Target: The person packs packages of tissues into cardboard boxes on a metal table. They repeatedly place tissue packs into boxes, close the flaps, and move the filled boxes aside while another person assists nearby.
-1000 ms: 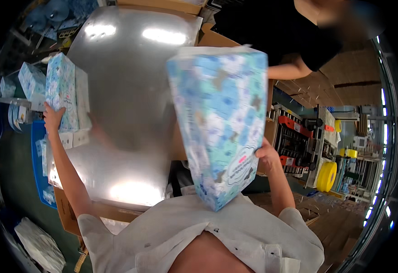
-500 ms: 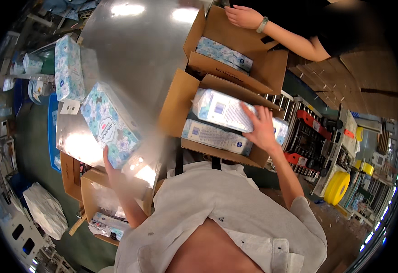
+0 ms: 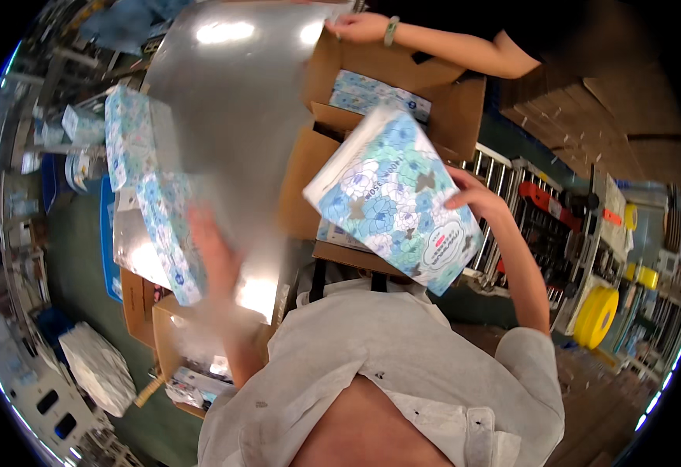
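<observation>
Over the near cardboard carton (image 3: 297, 187) I have a blue-and-white floral tissue pack (image 3: 402, 206), tilted, its printed broad face upward. My right hand (image 3: 476, 194) grips it at its right edge, thumb and fingers bent round it. Beneath, part of another tissue pack (image 3: 348, 236) shows in the carton; the rest of the inside is hidden. My left hand (image 3: 216, 245) is smeared by motion above the metal table, just right of a floral tissue pack (image 3: 171, 237). Whether it touches that pack cannot be made out.
Farther back, an open carton (image 3: 461, 101) holds a floral pack (image 3: 371, 95); a co-worker's hand (image 3: 364, 29) is at its left flap. More packs (image 3: 130, 140) stand on the metal table (image 3: 231, 101). A roller conveyor (image 3: 484, 167) lies right; another carton (image 3: 171, 327) sits lower left.
A floral pack now shows raised and tilted in my right hand, which was on a pack in the carton. My left hand moved up and right. The co-worker's hand moved left.
</observation>
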Tool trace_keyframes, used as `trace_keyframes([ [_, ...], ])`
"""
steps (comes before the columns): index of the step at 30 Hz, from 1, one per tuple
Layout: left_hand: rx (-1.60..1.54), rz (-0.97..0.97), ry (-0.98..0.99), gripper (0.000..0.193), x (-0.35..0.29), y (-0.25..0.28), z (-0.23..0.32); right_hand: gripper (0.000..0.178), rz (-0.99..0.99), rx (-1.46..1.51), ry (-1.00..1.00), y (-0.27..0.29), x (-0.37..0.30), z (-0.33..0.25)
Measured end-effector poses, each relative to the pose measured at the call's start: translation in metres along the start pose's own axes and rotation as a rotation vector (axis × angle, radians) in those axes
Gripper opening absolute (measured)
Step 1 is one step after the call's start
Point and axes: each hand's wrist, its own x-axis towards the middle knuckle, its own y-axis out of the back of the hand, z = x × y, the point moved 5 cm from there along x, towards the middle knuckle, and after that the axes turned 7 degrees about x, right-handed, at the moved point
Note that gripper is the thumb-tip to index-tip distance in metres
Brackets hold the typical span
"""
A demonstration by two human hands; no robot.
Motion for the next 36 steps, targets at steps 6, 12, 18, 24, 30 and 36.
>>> trace_keyframes([
  [6, -1.181, -0.644, 0.002, 0.1, 0.034, -0.082, 0.145, 0.077, -0.095, -0.137, -0.319, 0.053, 0.071, 0.049],
  [12, -0.864, -0.772, 0.336, 0.049, 0.02, -0.154, 0.125, 0.074, 0.082, -0.86, -0.307, 0.092, 0.137, 0.119],
  [18, 0.077, -0.797, -0.131, 0.052, 0.025, -0.2, 0.111, 0.073, -0.023, -1.093, -0.413, 0.101, 0.183, 0.16],
  [24, 0.109, -0.822, -0.204, 0.031, 0.006, -0.203, 0.101, 0.095, -0.053, -1.296, -0.355, 0.055, 0.138, 0.135],
  [30, -0.054, -0.761, -0.804, 0.052, -0.018, -0.183, 0.106, 0.054, 0.012, -1.465, 0.388, -0.01, 0.043, 0.168],
  [36, 0.125, -0.542, -0.957, 0.083, -0.012, -0.179, 0.132, 0.097, 0.122, -1.719, 0.182, -0.012, 0.03, 0.192],
])
